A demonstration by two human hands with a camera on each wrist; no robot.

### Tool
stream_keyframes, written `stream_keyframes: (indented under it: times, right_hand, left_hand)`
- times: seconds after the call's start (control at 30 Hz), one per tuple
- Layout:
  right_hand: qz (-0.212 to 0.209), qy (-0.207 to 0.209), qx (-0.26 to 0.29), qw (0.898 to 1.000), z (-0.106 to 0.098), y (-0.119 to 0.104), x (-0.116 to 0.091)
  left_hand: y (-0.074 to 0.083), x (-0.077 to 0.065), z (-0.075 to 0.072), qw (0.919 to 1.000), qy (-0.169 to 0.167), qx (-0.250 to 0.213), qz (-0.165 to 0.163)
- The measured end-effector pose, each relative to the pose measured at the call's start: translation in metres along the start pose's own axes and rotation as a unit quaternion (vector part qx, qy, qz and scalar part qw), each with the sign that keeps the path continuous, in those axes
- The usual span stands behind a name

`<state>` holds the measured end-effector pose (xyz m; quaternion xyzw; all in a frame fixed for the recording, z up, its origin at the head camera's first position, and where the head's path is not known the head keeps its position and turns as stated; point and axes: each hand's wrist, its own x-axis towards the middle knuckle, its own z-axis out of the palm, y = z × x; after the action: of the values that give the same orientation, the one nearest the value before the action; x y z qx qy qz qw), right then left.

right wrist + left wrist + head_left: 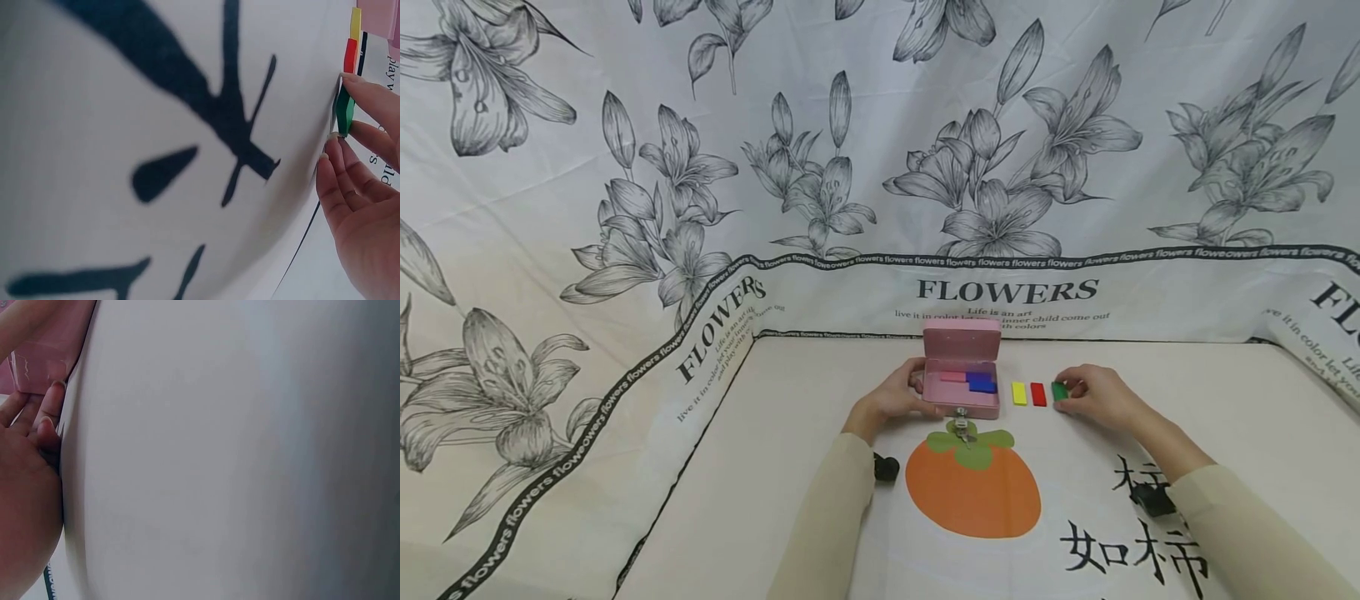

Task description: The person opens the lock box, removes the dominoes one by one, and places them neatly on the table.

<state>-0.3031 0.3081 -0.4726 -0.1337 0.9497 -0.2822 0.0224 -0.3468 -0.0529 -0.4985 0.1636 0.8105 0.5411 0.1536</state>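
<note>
A pink metal box [961, 412] stands with its lid raised. My left hand [897, 394] holds it at its left side, thumb along the front corner. In the left wrist view my left fingers [53, 403] meet the wall of the pink box [47, 359]. Inside lie a pink block [952, 377] and blue blocks [981, 385]. My right hand [1097, 397] pinches a green block [1059, 391] between thumb and fingers, close at the tabletop. Left of it in a row lie a red block [1038, 394] and a yellow block [1018, 393]. A small padlock with keys [961, 424] hangs at the box's front.
The white tablecloth [805, 400] bears a printed orange persimmon [973, 492] and black characters [1135, 550]. Behind the box rises a flower-printed curtain [820, 300], which also runs along the left side. Black wrist-worn devices [886, 468] show by both forearms.
</note>
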Motion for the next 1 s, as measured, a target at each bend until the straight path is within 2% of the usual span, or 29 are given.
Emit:
stream_keyframes:
  times: [0.27,1.0]
  right_hand:
    - [0.003,-0.015,0.001,1.0,-0.0004,0.0014,0.0015]
    - [0.014,-0.022,0.009,1.0,-0.0005,-0.0001,-0.0021]
  left_hand:
    - [0.0012,-0.0001,-0.0006,1.0,0.0,-0.002,-0.005]
    - [0.0044,-0.0033,0.0001,1.0,-0.003,-0.006,-0.002]
